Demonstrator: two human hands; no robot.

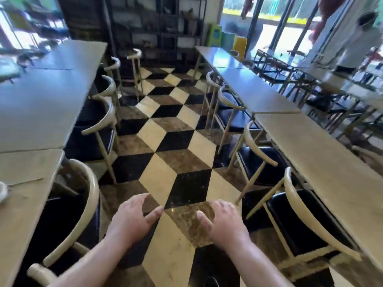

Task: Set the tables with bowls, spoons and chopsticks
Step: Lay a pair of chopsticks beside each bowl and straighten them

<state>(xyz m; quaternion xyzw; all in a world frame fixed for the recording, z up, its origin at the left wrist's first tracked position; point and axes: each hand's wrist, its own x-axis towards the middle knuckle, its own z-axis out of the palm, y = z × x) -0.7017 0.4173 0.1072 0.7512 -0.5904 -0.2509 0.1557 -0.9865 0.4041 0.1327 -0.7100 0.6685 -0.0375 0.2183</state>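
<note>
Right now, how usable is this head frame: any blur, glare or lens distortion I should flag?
Head view: motion blur smears the far shelving and the windows; daylight glare washes out the right-hand glazing and reflects off the far right table; wide-angle bending curves the table edges; both hands, left hand and right hand, stay fairly sharp.

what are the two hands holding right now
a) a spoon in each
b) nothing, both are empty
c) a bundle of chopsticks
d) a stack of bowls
b: the left hand and right hand hang open over the checkered floor in the aisle, fingers spread, with no bowl, spoon or chopsticks in either grip.
</note>
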